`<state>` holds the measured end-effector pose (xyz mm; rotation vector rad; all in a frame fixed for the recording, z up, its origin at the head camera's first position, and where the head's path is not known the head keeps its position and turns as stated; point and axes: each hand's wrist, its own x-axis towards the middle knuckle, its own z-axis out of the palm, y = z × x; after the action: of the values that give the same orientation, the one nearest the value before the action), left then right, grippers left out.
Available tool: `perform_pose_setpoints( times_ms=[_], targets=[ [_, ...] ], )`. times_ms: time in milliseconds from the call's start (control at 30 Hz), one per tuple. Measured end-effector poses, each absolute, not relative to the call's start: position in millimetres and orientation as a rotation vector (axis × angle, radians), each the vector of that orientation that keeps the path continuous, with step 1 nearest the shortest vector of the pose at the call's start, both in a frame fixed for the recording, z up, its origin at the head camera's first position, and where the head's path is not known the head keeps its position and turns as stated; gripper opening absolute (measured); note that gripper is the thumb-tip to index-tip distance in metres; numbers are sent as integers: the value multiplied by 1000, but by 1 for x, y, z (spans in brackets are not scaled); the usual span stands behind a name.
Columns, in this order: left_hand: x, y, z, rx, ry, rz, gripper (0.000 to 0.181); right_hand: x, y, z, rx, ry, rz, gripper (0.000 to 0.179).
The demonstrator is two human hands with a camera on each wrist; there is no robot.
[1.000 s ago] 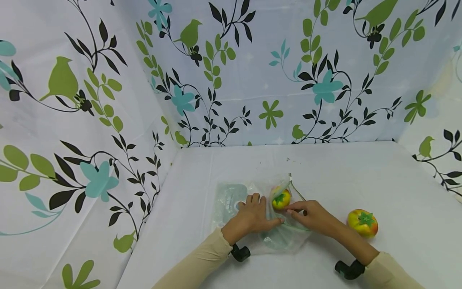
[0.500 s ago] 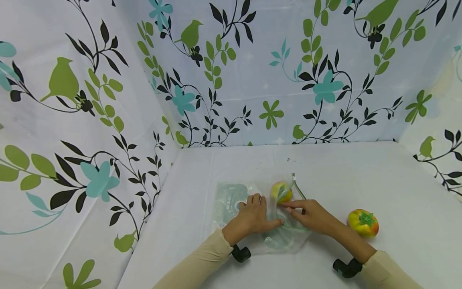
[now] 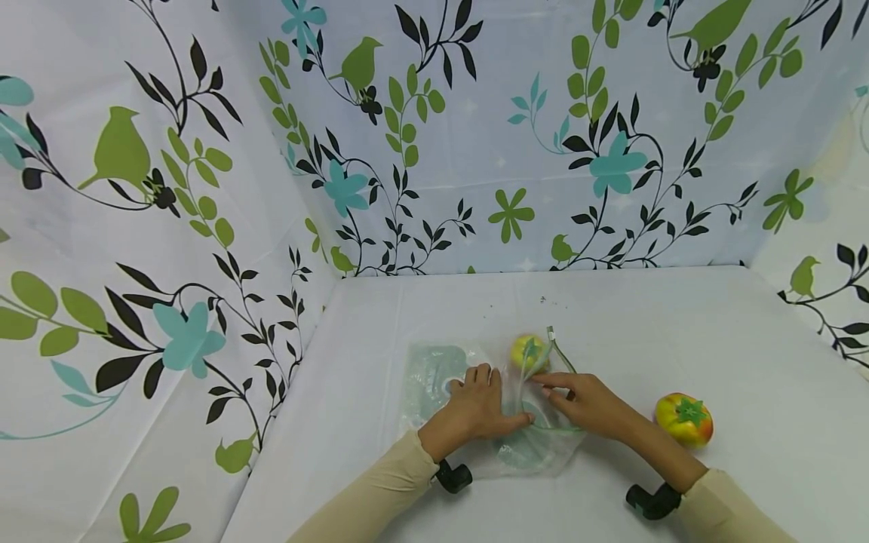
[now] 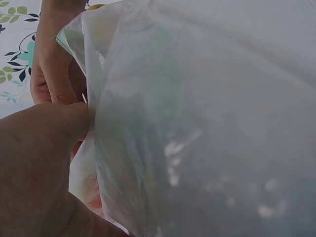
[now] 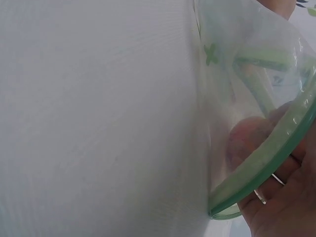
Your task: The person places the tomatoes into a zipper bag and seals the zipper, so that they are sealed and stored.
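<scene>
A clear plastic zip bag (image 3: 434,373) with a green zip edge (image 5: 276,163) lies in the middle of the white table. My left hand (image 3: 475,407) rests on it, fingers spread, with the thumb by the bag's mouth. At that mouth is a yellow-and-red toy persimmon (image 3: 524,348) with a green leafy top, partly behind the plastic. My right hand (image 3: 587,406) reaches in at the mouth, its fingertips against the near side of the persimmon. Through the plastic, the right wrist view shows fingers beside the reddish fruit (image 5: 247,138).
A second toy persimmon (image 3: 684,420) sits on the table (image 3: 760,362) beside the right forearm. Behind and to the left hang cloths (image 3: 434,151) printed with birds and leaves.
The persimmon at the bag's mouth has shifted away from me and turned, now more behind the plastic. My right fingertips have followed it slightly. The left hand has stayed in place.
</scene>
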<state>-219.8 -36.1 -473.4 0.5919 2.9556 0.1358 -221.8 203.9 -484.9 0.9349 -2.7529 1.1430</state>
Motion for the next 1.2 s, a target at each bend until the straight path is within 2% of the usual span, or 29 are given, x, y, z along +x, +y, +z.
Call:
perform_pose_setpoints(
  times_ms=[733, 900, 1200],
  targets=[
    [-222, -36, -474, 564, 2951, 134, 102, -210, 222, -459, 914, -2711, 1058, 30],
    [-221, -36, -473, 567, 2950, 141, 101, -210, 237, -451, 846, -2720, 984, 38],
    [-221, -37, -474, 578, 2939, 148, 102, -203, 276, -431, 636, -2870, 921, 64]
  ],
)
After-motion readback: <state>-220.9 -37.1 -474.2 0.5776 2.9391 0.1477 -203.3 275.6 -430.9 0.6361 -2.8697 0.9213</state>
